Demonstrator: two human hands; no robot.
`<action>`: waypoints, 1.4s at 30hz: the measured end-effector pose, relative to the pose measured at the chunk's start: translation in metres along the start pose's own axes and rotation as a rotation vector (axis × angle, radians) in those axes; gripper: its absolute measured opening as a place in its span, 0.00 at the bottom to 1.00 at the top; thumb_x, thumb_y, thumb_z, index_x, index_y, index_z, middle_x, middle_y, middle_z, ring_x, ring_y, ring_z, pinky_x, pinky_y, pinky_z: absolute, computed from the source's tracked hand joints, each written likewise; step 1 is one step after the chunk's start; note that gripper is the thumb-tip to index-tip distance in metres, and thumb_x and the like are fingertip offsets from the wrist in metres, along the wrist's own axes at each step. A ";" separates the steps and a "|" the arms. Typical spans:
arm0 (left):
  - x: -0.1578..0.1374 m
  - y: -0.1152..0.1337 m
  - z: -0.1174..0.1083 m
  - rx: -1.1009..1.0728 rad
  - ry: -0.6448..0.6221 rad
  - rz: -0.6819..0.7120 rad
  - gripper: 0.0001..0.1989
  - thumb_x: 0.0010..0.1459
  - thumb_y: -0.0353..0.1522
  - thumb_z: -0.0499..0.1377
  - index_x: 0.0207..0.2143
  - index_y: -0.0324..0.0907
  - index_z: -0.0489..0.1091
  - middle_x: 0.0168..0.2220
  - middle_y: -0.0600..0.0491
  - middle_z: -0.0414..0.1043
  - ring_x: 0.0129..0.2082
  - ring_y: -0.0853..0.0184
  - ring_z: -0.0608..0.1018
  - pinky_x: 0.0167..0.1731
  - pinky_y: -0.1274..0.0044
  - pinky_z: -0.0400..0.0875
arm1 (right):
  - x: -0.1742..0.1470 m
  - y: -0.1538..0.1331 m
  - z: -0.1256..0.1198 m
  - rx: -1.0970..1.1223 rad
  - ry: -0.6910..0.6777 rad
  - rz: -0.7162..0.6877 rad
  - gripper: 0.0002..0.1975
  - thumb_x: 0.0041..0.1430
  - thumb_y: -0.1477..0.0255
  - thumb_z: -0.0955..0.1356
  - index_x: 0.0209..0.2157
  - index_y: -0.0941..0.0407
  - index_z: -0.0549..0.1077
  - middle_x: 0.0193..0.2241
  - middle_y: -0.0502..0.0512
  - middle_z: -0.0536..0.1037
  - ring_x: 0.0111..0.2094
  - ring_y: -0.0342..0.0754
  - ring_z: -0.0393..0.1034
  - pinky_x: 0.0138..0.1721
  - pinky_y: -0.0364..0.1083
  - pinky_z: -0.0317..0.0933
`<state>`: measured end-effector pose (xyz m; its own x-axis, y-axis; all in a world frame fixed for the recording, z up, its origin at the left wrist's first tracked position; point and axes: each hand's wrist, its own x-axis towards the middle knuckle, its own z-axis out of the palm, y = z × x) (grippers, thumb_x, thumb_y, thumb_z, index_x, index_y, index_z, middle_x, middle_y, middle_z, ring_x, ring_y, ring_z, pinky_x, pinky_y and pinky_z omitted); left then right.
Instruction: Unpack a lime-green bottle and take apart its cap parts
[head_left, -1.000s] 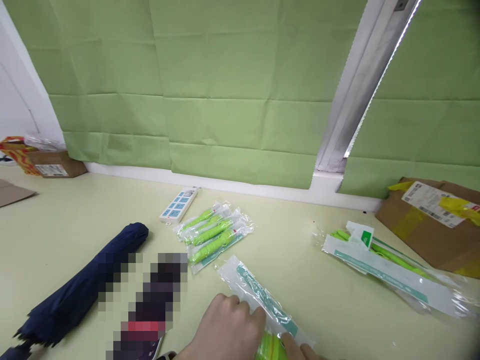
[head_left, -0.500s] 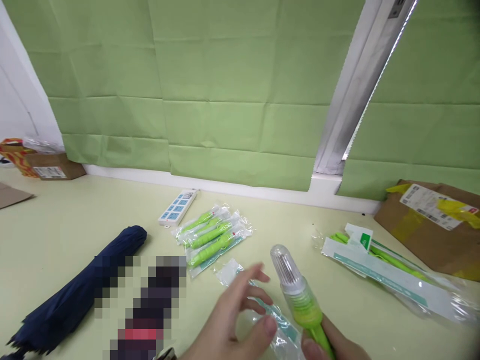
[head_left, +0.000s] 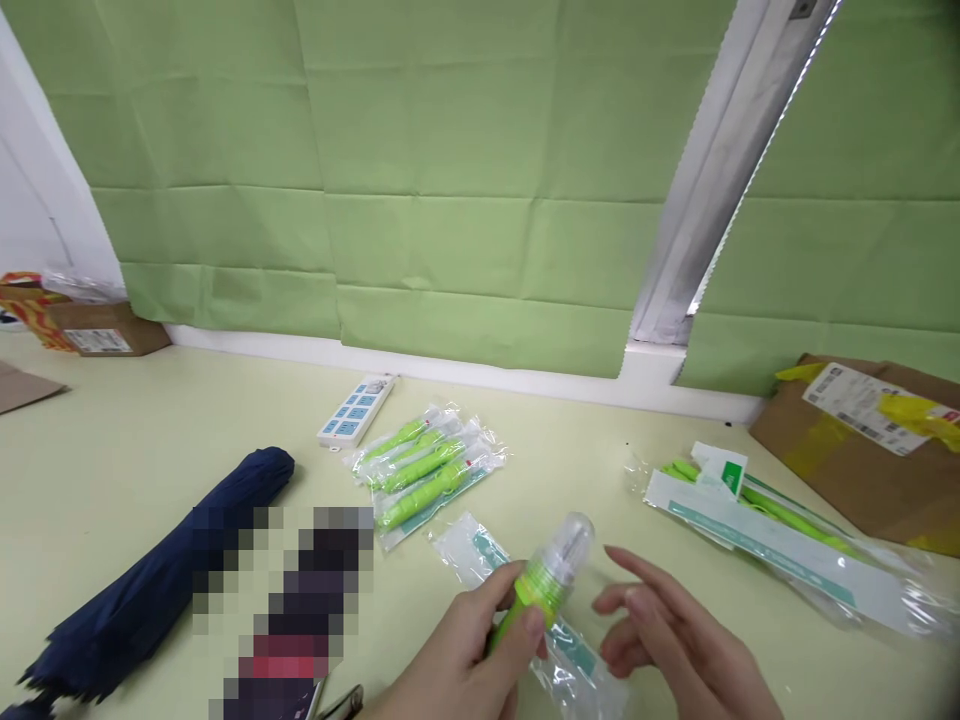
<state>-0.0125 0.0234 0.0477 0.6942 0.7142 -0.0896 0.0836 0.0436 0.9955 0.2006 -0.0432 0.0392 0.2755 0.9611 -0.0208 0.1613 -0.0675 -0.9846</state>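
My left hand point(head_left: 480, 635) is closed round a bright green handled tool point(head_left: 544, 590), thumb along its ribbed, see-through collar. A clear domed cap point(head_left: 574, 538) covers thin metal pins at its tip, which points up and to the right. Just right of the cap, my right hand point(head_left: 667, 630) holds nothing, its fingers apart and loosely bent. Under both hands lies a clear plastic wrapper point(head_left: 577, 660) with a teal band. The lower end of the tool is hidden by my left hand.
Several wrapped green tools point(head_left: 424, 475) lie beyond my hands, near a white power strip point(head_left: 356, 410). Left are a dark blue folded umbrella point(head_left: 165, 570) and a pixelated dark object point(head_left: 300, 610). Right are more packaged green items point(head_left: 772, 535) and a cardboard box point(head_left: 862, 460).
The green tool has passed from my right hand to my left, and its capped tip now leans right instead of left. My right hand has let go and opened beside it.
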 end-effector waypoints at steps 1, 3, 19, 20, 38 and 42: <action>-0.001 0.002 -0.001 0.131 -0.011 0.045 0.21 0.68 0.48 0.50 0.54 0.45 0.66 0.38 0.52 0.72 0.23 0.73 0.69 0.24 0.78 0.65 | 0.003 -0.001 0.001 0.084 0.015 0.014 0.30 0.62 0.48 0.66 0.57 0.52 0.68 0.31 0.52 0.81 0.26 0.49 0.76 0.31 0.47 0.73; -0.004 0.005 -0.001 0.355 -0.038 0.137 0.17 0.67 0.41 0.53 0.53 0.43 0.69 0.37 0.50 0.75 0.30 0.67 0.73 0.31 0.75 0.69 | 0.006 -0.002 0.005 0.215 -0.004 0.028 0.32 0.59 0.48 0.68 0.58 0.52 0.67 0.28 0.50 0.80 0.22 0.47 0.74 0.25 0.46 0.70; 0.006 -0.022 0.002 1.362 0.329 0.743 0.13 0.69 0.29 0.47 0.51 0.34 0.64 0.32 0.48 0.75 0.27 0.58 0.77 0.22 0.65 0.76 | 0.007 -0.003 0.011 -0.049 -0.087 0.159 0.31 0.54 0.40 0.66 0.25 0.55 0.70 0.13 0.42 0.66 0.11 0.36 0.54 0.13 0.38 0.46; 0.006 -0.022 0.002 1.364 0.308 0.725 0.12 0.68 0.29 0.48 0.50 0.35 0.64 0.31 0.49 0.74 0.26 0.58 0.76 0.21 0.66 0.75 | 0.006 -0.005 0.012 -0.062 -0.086 0.153 0.31 0.54 0.39 0.66 0.25 0.55 0.70 0.13 0.41 0.64 0.11 0.35 0.51 0.14 0.38 0.44; -0.009 0.012 -0.010 0.975 0.038 0.173 0.14 0.69 0.34 0.45 0.28 0.45 0.58 0.25 0.57 0.68 0.23 0.68 0.62 0.25 0.73 0.48 | -0.002 -0.016 0.007 -0.378 -0.313 -0.138 0.21 0.69 0.53 0.59 0.38 0.52 0.74 0.32 0.52 0.77 0.33 0.49 0.70 0.32 0.45 0.61; -0.010 0.012 -0.011 0.845 0.028 0.115 0.15 0.69 0.34 0.46 0.26 0.45 0.55 0.22 0.60 0.57 0.23 0.69 0.60 0.26 0.73 0.47 | -0.004 -0.023 0.005 -0.437 -0.366 -0.174 0.15 0.71 0.58 0.60 0.40 0.51 0.72 0.35 0.51 0.77 0.37 0.50 0.71 0.37 0.46 0.63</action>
<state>-0.0267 0.0245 0.0604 0.7139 0.6999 0.0224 0.5267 -0.5578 0.6414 0.1911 -0.0445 0.0610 -0.1216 0.9926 -0.0007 0.5709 0.0694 -0.8181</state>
